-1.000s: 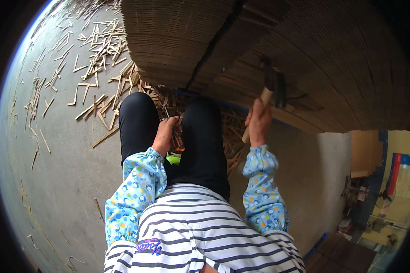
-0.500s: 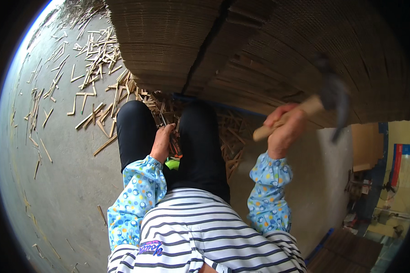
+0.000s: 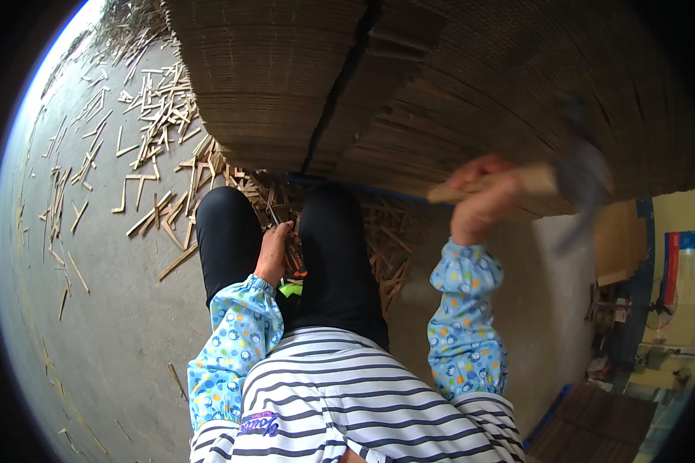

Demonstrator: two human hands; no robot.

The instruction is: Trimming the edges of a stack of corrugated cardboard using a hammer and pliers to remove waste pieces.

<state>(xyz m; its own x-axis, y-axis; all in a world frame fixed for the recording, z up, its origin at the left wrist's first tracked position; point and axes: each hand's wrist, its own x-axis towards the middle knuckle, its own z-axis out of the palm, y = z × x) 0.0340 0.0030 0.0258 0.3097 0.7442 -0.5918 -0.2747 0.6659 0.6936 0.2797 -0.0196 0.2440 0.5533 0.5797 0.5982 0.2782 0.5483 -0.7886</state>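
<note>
Right now the right hand (image 3: 483, 207) has its grip wrapped round a wooden-handled hammer (image 3: 534, 180), out by the lower right of the big cardboard stack (image 3: 432, 123) – its dark head's pretty blurry. Meanwhile the left hand (image 3: 273, 253) sits between the knees (image 3: 228, 212), grip closed on an orange-and-black-handled tool (image 3: 295, 262) – loads of tan strips (image 3: 162, 116) litter the floor (image 3: 131, 309).
</note>
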